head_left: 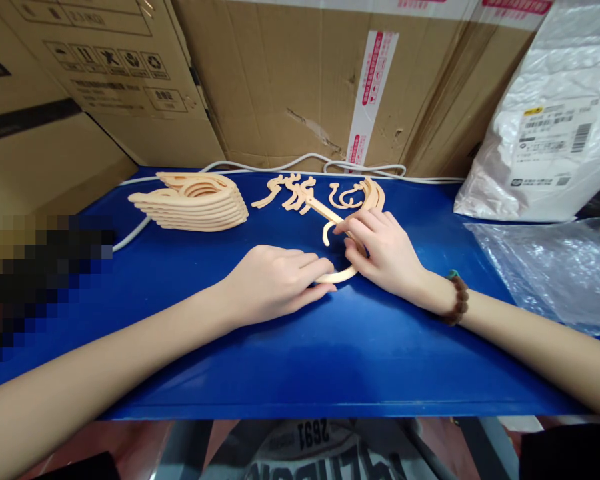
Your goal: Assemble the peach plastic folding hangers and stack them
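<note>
Left hand (280,283) and right hand (387,253) hold a cream, curved, plastic-looking piece (343,275), seemingly unfinished; a layered cream stack (195,208) stands aside, small cream hooks (293,191) lie loose

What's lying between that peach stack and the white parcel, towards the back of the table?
In the head view, small peach pieces and a bunch of larger curved ones lie between the stack and the parcel.

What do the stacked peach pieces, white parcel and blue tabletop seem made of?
Stacked peach pieces: probably moulded plastic, smooth and satin; their colour is even and their shapes match.
White parcel: likely plastic film, glossy, judging by its wrinkles and highlights.
Blue tabletop: smooth and glossy with soft reflections; painted metal or a plastic sheet, can't tell which.
</note>
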The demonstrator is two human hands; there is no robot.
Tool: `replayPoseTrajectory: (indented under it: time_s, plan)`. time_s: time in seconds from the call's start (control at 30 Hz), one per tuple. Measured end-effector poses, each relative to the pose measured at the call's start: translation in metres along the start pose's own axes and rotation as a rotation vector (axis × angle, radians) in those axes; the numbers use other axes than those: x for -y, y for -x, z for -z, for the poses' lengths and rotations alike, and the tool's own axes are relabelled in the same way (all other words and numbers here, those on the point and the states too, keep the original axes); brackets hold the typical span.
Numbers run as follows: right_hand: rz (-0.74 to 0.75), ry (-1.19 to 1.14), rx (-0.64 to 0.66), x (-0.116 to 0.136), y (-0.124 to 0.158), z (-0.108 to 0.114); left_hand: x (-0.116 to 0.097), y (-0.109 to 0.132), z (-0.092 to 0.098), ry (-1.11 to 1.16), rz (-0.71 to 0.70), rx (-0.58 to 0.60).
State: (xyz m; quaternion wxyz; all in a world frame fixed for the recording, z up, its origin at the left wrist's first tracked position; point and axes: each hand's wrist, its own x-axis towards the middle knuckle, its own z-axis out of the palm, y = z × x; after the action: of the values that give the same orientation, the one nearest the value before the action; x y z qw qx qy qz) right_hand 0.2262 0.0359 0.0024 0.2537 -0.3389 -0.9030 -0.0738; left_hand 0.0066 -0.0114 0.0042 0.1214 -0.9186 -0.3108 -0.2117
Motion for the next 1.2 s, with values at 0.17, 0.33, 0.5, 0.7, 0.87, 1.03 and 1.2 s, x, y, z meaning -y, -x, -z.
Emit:
replayPoseTrajectory:
  time_s: [0.17, 0.33, 0.5, 0.7, 0.87, 1.03, 1.2]
  plan:
    - [-0.006, -0.022, -0.002, -0.005, 0.002, -0.004, 0.004, -0.001, -0.002, 0.014, 0.097, 0.026]
    - [-0.004, -0.032, 0.002, -0.006, 0.002, -0.005, 0.006, -0.001, 0.000, 0.040, 0.230, 0.041]
    - [-0.025, -0.029, 0.021, -0.006, 0.001, -0.004, 0.009, -0.002, -0.001, 0.052, 0.241, 0.092]
    - [-0.063, -0.006, 0.030, -0.006, 0.001, -0.005, 0.012, -0.003, -0.004, 0.071, 0.219, 0.135]
    - [-0.100, -0.019, 0.010, -0.007, 0.002, -0.008, 0.013, -0.003, -0.006, 0.092, 0.213, 0.144]
    - [-0.134, -0.032, 0.051, -0.008, 0.001, -0.007, 0.013, -0.003, -0.006, 0.105, 0.220, 0.144]
    - [-0.132, -0.015, 0.055, -0.008, 0.001, -0.007, 0.013, -0.003, -0.005, 0.108, 0.233, 0.156]
